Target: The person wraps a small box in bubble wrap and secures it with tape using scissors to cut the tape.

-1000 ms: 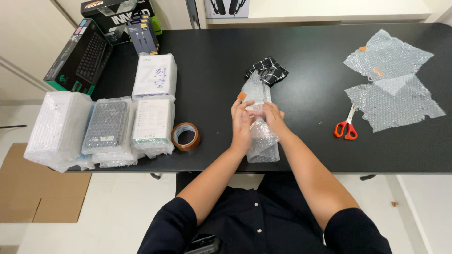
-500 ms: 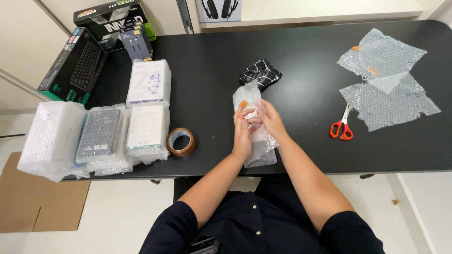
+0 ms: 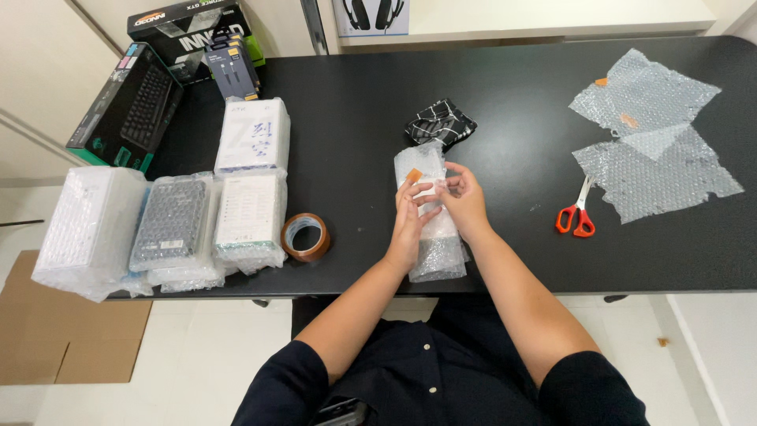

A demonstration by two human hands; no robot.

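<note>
Both hands have crept up the bubble-wrapped parcel (image 3: pixel 430 217) near the counter's (image 3: pixel 505 110) front edge; my left hand (image 3: pixel 410 217) and right hand (image 3: pixel 464 201) pinch its wrap, contents hidden.

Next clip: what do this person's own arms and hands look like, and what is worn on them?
Both hands are bare: the left hand and right hand show no gloves, rings or watch that I can make out. The forearms are uncovered up to dark navy sleeves ending near the elbows, part of a buttoned dark shirt.
</note>
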